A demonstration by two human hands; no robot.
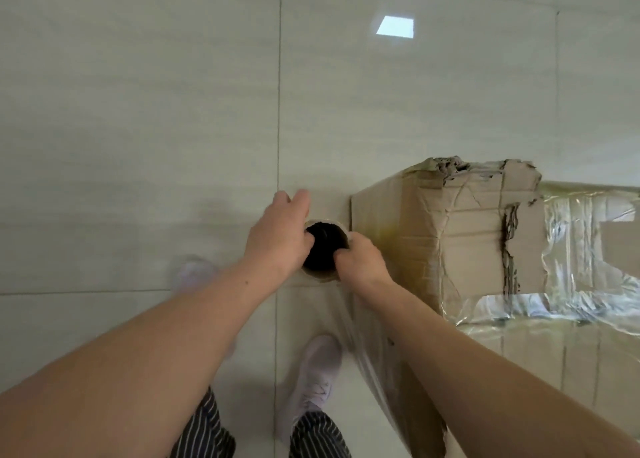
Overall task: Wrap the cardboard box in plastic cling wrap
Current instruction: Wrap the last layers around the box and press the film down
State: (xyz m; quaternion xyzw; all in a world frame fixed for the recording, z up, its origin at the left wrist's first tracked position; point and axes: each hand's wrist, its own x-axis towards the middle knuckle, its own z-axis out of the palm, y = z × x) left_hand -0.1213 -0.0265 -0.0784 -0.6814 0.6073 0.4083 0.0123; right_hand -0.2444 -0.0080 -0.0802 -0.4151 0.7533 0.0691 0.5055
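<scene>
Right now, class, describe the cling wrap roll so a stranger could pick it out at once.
Find the big cardboard box on the tiled floor. Left of its corner, the left hand and right hand grip the cling wrap roll, seen end-on. Nothing else is round: a brown rim around a dark hollow.

- One camera, on my head, faces forward and steeply down at the tiled floor [138, 146].
- It is near: my left hand [277, 239], right hand [362, 260] and cling wrap roll [323, 253] sit mid-frame, cardboard box [474, 236] right.

Glossy tiled floor [138, 111] (bright reflection [394, 25])
</scene>
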